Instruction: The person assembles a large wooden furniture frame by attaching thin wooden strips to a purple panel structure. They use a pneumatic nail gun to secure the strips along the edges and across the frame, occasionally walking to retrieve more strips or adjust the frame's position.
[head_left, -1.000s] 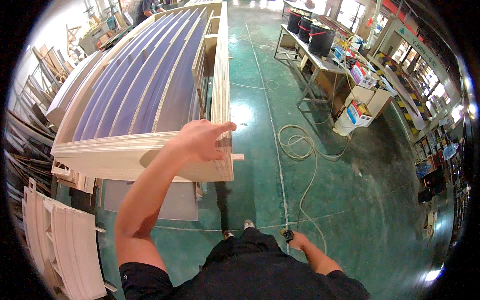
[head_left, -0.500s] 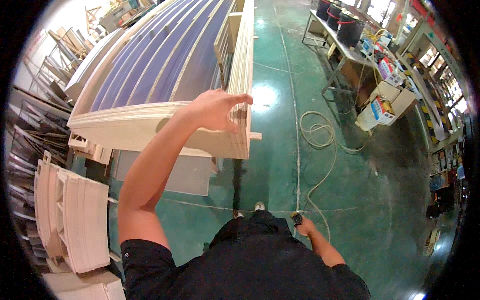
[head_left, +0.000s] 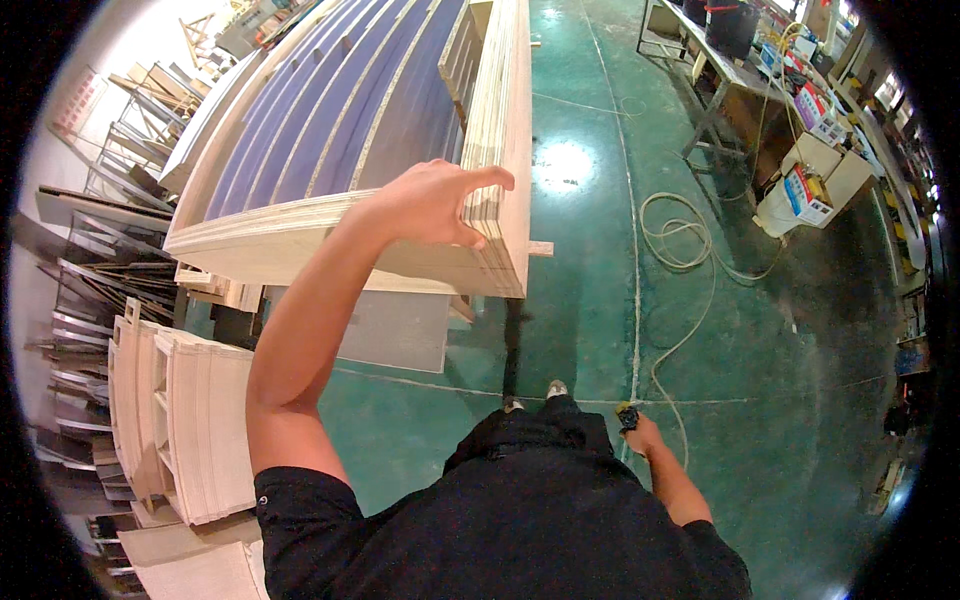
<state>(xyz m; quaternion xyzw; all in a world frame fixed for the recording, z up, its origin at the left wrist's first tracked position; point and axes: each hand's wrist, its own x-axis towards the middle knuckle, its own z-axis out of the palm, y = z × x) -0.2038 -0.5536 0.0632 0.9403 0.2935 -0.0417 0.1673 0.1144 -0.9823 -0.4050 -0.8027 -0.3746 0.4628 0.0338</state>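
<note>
My left hand (head_left: 425,205) is over the near right corner of a large wooden frame (head_left: 330,250) built up from pale plywood layers. Its thumb and index finger are spread apart in a C shape across the layered edge; whether they touch the wood I cannot tell. Blue-purple panels (head_left: 290,140) show between curved ribs inside the frame. Low at my right side, my right hand (head_left: 643,437) is closed around a small black-and-yellow handheld tool (head_left: 627,417), whose exact kind is unclear.
A pale hose (head_left: 672,235) lies coiled on the green floor (head_left: 580,330), with one length running down behind my right forearm. Stacked curved wooden parts (head_left: 205,420) stand at the left. A workbench (head_left: 705,65) with buckets and boxes is at the far right. A wooden stub (head_left: 541,248) juts from the frame.
The scene has shifted right and slightly up in the picture. My left hand sits a little further left of the frame's corner. My right hand still holds the tool.
</note>
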